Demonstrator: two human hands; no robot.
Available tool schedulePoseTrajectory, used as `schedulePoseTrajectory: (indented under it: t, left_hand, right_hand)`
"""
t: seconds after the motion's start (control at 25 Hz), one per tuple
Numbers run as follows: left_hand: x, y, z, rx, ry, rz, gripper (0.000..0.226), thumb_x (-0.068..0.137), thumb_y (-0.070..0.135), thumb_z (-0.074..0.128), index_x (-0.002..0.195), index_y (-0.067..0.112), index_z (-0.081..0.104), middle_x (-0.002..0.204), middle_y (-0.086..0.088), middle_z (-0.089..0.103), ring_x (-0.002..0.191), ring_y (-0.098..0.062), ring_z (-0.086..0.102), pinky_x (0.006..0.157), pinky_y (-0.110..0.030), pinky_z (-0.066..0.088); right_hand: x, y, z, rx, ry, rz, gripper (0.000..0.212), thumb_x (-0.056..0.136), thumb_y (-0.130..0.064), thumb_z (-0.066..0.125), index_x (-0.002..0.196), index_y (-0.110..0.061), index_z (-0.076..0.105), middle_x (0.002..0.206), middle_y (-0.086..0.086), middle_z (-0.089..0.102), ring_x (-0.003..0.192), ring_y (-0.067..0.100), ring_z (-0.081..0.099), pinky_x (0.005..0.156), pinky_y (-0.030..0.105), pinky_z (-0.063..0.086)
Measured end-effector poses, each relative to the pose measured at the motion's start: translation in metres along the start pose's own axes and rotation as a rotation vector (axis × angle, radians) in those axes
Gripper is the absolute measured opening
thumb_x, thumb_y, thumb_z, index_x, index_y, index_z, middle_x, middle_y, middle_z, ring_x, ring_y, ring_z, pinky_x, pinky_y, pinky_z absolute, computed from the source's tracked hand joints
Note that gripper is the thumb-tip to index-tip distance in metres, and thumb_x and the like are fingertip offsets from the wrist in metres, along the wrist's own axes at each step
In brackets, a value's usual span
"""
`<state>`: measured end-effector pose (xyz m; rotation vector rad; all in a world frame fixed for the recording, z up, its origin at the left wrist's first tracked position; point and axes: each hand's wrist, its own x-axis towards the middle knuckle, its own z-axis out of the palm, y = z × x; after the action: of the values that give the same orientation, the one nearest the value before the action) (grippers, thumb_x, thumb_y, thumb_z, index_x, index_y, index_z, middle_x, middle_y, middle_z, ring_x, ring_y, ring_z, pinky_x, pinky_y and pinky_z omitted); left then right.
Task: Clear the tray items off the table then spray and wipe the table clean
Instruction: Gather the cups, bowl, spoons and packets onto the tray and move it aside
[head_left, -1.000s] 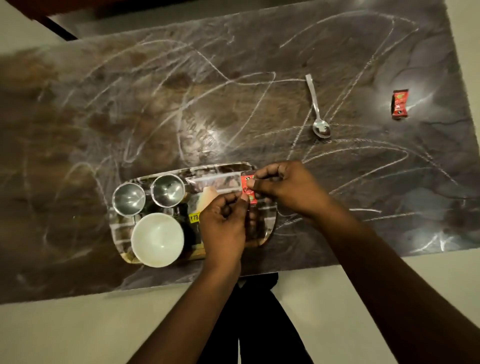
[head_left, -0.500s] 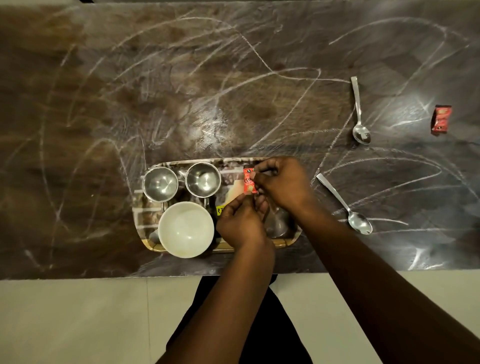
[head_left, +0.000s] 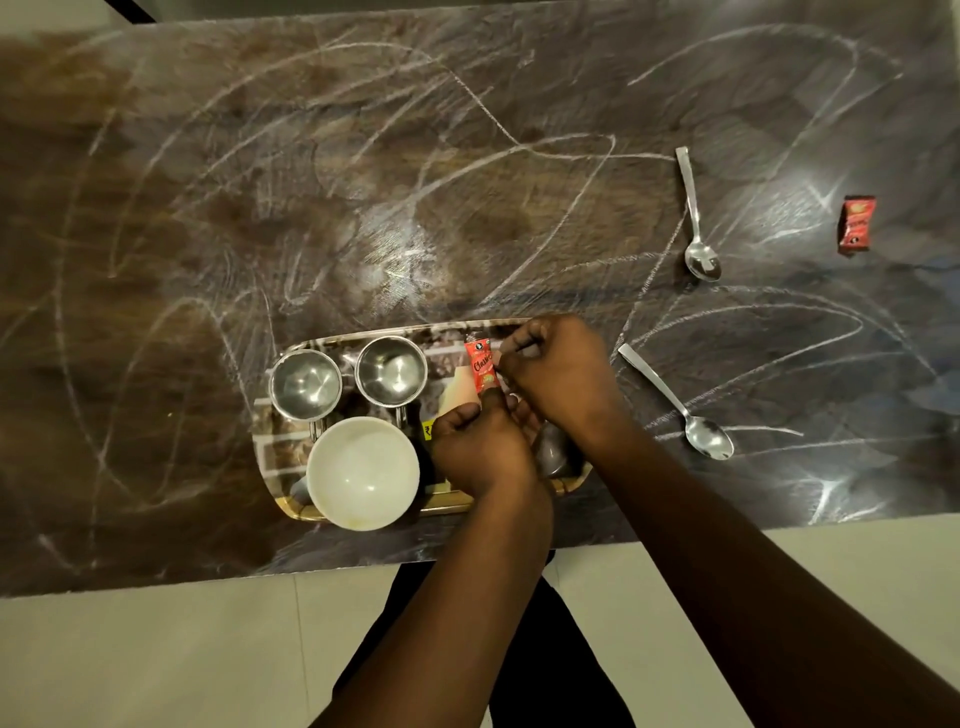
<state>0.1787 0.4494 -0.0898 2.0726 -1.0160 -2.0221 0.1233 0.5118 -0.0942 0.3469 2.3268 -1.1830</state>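
Hands meet over the right half of a patterned tray that sits near the front edge of a dark marbled bench scrawled with white chalk-like lines. The left hand and the right hand together pinch a small red sachet, the left grip closed on its lower end and the right grip closed along its right edge, so the sachet stands above the tray's far right part. On the tray's left side two steel cups stand side by side, and a white bowl sits just in front of them, reaching over the tray's near rim. A pale packet lies partly hidden beneath the sachet and hands. Off the tray, one spoon lies on the bench just right of the right hand, bowl end toward the front. A second spoon lies farther back, and another red sachet rests well apart near the bench's right end. Pale floor tiles show below the bench's front edge.
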Motion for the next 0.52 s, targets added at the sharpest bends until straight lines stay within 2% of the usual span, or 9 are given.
schedulePoseTrajectory:
  t: [0.12,0.24,0.32,0.4,0.44,0.52]
  left_hand:
    - [-0.011,-0.002,0.002,0.1,-0.038,0.069,0.019,0.094,0.0,0.072,0.096,0.008,0.055,0.069,-0.02,0.064,0.042,-0.024,0.056,0.04,-0.025,0.046]
    - [-0.026,0.005,0.021,0.172,-0.227,0.125,0.016,0.092,-0.001,0.071,0.095,0.01,0.06,0.071,-0.018,0.062,0.054,-0.026,0.054,0.047,-0.026,0.046]
    - [-0.041,0.004,0.045,0.233,-0.387,0.144,0.018,0.092,-0.004,0.069,0.091,0.012,0.062,0.073,-0.014,0.063,0.058,-0.024,0.056,0.05,-0.029,0.047]
    - [-0.057,-0.003,0.073,0.364,-0.506,0.193,0.019,0.092,-0.004,0.069,0.095,0.014,0.065,0.087,-0.019,0.069,0.071,-0.028,0.064,0.053,-0.031,0.053]
    - [-0.064,-0.01,0.089,0.43,-0.552,0.237,0.019,0.092,-0.003,0.07,0.099,0.015,0.067,0.095,-0.022,0.071,0.08,-0.033,0.069,0.059,-0.034,0.059]
    - [-0.072,-0.023,0.115,0.531,-0.612,0.339,0.019,0.092,0.003,0.073,0.103,0.018,0.069,0.108,-0.021,0.075,0.099,-0.036,0.075,0.087,-0.047,0.066]
  right_hand:
    - [-0.009,0.0,-0.022,0.012,0.004,-0.028,0.01,0.09,-0.011,0.075,0.084,-0.019,0.079,0.072,-0.003,0.077,0.067,0.009,0.074,0.07,0.031,0.063]
    - [-0.006,0.011,-0.061,0.132,0.103,-0.03,0.007,0.09,-0.021,0.077,0.085,-0.018,0.079,0.075,-0.002,0.078,0.074,0.013,0.076,0.08,0.044,0.065]
    - [0.002,0.03,-0.095,0.194,0.194,-0.01,0.012,0.09,-0.029,0.075,0.086,-0.018,0.077,0.074,-0.001,0.078,0.074,0.018,0.077,0.081,0.05,0.065]
    - [0.01,0.051,-0.132,0.235,0.26,0.009,0.009,0.09,-0.027,0.075,0.088,-0.019,0.078,0.073,-0.001,0.078,0.072,0.018,0.077,0.078,0.051,0.066]
    - [0.015,0.061,-0.151,0.241,0.292,0.013,0.006,0.09,-0.025,0.076,0.089,-0.019,0.077,0.072,-0.003,0.078,0.07,0.016,0.076,0.075,0.046,0.067]
    - [0.024,0.078,-0.185,0.232,0.351,0.018,0.007,0.09,-0.025,0.079,0.095,-0.02,0.077,0.075,-0.007,0.077,0.071,0.007,0.074,0.073,0.033,0.063]
